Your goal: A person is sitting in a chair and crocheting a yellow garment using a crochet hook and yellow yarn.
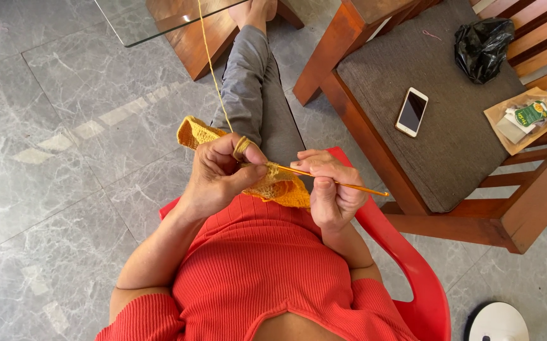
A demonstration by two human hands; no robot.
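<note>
Soft, even daylight fills my view; nothing is dim. The marble floor (pixel 65 126) shows a mild sheen, and the glass tabletop (pixel 141 22) beyond it catches pale glare. Only faint shadows lie under the wooden chair (pixel 450 145) beside the floor. Focus is sharp throughout, with wide-angle bending near the edges.

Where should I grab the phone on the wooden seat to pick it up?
Probably by its two long edges, coming from above. The phone lies flat on the seat cushion, screen up, with bare cushion all round, so fingers can pinch its narrow width.
</note>
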